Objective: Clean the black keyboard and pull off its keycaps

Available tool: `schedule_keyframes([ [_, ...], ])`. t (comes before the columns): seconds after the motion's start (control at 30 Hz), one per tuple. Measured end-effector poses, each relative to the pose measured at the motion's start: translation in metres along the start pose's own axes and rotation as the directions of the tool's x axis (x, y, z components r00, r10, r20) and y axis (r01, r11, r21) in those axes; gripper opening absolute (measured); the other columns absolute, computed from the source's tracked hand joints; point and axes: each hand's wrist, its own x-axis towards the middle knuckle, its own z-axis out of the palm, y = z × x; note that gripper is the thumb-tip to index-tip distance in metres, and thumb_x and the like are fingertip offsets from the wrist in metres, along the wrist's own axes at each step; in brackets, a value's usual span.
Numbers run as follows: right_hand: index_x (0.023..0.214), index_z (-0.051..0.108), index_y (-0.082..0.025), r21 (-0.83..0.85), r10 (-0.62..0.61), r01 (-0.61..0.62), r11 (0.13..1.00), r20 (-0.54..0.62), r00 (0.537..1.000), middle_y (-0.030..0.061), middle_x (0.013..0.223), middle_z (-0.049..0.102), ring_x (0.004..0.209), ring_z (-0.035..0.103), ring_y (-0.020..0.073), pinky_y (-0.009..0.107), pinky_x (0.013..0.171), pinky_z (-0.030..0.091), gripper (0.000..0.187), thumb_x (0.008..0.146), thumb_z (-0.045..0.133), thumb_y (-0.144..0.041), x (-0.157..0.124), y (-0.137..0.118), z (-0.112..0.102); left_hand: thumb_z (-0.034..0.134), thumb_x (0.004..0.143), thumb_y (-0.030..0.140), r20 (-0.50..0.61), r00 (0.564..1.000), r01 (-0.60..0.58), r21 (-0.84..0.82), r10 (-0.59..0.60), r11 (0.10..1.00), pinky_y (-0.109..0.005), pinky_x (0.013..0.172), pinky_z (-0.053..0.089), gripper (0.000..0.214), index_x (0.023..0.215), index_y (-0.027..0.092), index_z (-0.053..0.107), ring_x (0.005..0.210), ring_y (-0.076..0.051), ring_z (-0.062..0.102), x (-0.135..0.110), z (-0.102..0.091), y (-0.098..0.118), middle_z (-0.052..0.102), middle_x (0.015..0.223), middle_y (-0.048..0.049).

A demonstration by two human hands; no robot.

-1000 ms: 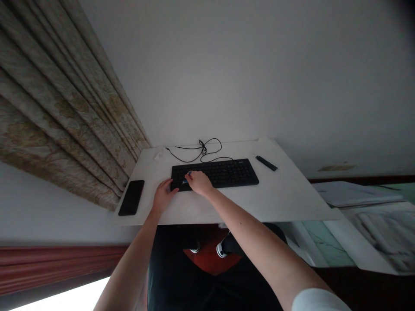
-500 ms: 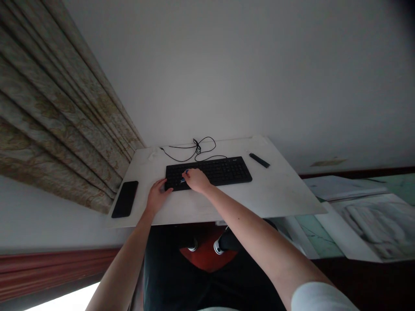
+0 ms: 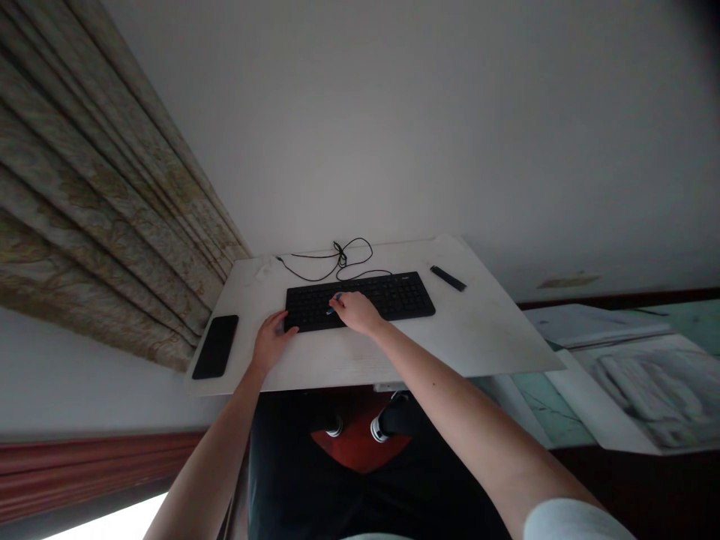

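A black wired keyboard (image 3: 397, 294) lies on a white desk (image 3: 405, 349). My right hand (image 3: 357, 311) is over the middle of its keys, pinching a small blue-tipped item (image 3: 336, 304). That item is mostly hidden by my fingers, so I cannot tell exactly what it is. My left hand (image 3: 273, 337) rests at the keyboard's front left corner, its fingers against the edge and holding nothing. A black smartphone (image 3: 215, 346) lies face up just left of that hand. The keyboard's black cable (image 3: 343, 259) loops behind it.
A slim black stick-shaped object (image 3: 448, 278) lies on the desk behind the keyboard's right end. A patterned curtain (image 3: 95, 195) hangs at the left, with a wall behind the desk. Papers (image 3: 635, 382) lie low at the right. My dark-clad legs are below the desk.
My right hand has moved rightward across the keys with the blue-tipped item still in its fingers. My left hand stays at the corner. The whole view has shifted slightly.
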Motion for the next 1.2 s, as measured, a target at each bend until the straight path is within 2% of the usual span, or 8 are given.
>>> schedule_keyframes([
  [0.17,0.105,0.074,-0.014,-0.136,0.126,-0.129,0.982,-0.029,0.992,0.0178,0.100,0.076,0.097,0.072,0.0294,0.036,0.082,0.051,0.044,0.104,0.037,-0.039,-0.008,0.024,-0.019,0.071,0.080,0.042,0.009,1.000,0.014,-0.020,-0.013,1.000,-0.047,0.117,0.041,0.047,0.123,0.022,0.068,0.127,-0.027,0.060,0.000,0.000,0.001,0.066,0.132,-0.0098],
  [0.27,0.102,0.074,-0.012,-0.146,0.185,-0.195,0.970,-0.080,0.979,0.0191,0.100,0.075,0.096,0.072,0.0301,0.036,0.081,0.052,0.045,0.104,0.037,-0.039,-0.009,0.034,-0.026,0.071,0.080,0.041,0.002,1.000,0.022,-0.020,-0.022,1.000,-0.047,0.117,0.041,0.046,0.122,0.021,0.068,0.127,-0.027,0.060,0.000,0.001,0.000,0.066,0.132,-0.0105],
  [0.43,0.100,0.074,-0.016,-0.050,0.108,-0.110,0.993,-0.034,0.994,0.0146,0.099,0.077,0.097,0.073,0.0253,0.030,0.082,0.051,0.044,0.105,0.037,-0.039,-0.008,0.029,-0.016,0.072,0.080,0.041,0.003,1.000,0.019,-0.016,-0.019,1.000,-0.048,0.117,0.041,0.045,0.121,0.021,0.069,0.126,-0.027,0.060,0.000,-0.001,0.002,0.066,0.131,-0.0102],
  [0.7,0.101,0.074,-0.015,-0.146,0.201,-0.212,0.966,-0.087,0.976,0.0169,0.097,0.076,0.094,0.073,0.0284,0.035,0.080,0.052,0.042,0.104,0.040,-0.039,-0.021,0.061,-0.033,0.073,0.079,0.040,-0.010,0.999,0.037,-0.030,-0.037,0.999,-0.047,0.118,0.041,0.046,0.121,0.022,0.069,0.126,-0.027,0.060,0.000,0.000,0.003,0.066,0.132,-0.0092],
  [0.9,0.104,0.075,-0.018,-0.063,0.075,-0.078,0.995,-0.045,0.996,0.0118,0.099,0.077,0.097,0.072,0.0248,0.030,0.081,0.051,0.039,0.104,0.041,-0.038,-0.016,0.055,-0.026,0.073,0.079,0.039,0.001,0.999,0.032,-0.034,-0.032,0.999,-0.046,0.117,0.041,0.045,0.120,0.021,0.069,0.126,-0.027,0.060,0.000,0.000,0.002,0.066,0.132,-0.0098],
  [1.0,0.108,0.074,-0.018,-0.117,0.107,-0.110,0.987,-0.029,0.994,0.0128,0.099,0.077,0.096,0.072,0.0264,0.032,0.079,0.051,0.040,0.104,0.041,-0.039,-0.020,0.061,-0.029,0.072,0.079,0.040,-0.003,1.000,0.026,-0.027,-0.026,0.999,-0.047,0.117,0.041,0.045,0.120,0.021,0.069,0.126,-0.027,0.060,0.000,-0.001,0.002,0.066,0.131,-0.0102],
  [1.1,0.106,0.075,-0.016,-0.188,0.175,-0.177,0.966,-0.030,0.984,0.0149,0.099,0.076,0.096,0.072,0.0275,0.034,0.079,0.052,0.040,0.103,0.042,-0.039,-0.028,0.082,-0.042,0.073,0.079,0.039,-0.015,1.000,0.017,-0.021,-0.017,1.000,-0.048,0.117,0.042,0.044,0.119,0.022,0.069,0.125,-0.028,0.061,0.000,0.000,0.002,0.067,0.130,-0.0097],
  [1.2,0.103,0.076,-0.016,-0.164,0.210,-0.218,0.962,-0.065,0.975,0.0150,0.098,0.077,0.097,0.072,0.0262,0.032,0.082,0.051,0.037,0.102,0.045,-0.035,-0.033,0.097,-0.053,0.073,0.078,0.038,-0.021,1.000,0.020,-0.016,-0.020,1.000,-0.049,0.117,0.042,0.044,0.119,0.021,0.069,0.125,-0.027,0.061,0.000,0.001,0.002,0.067,0.130,-0.0098],
])
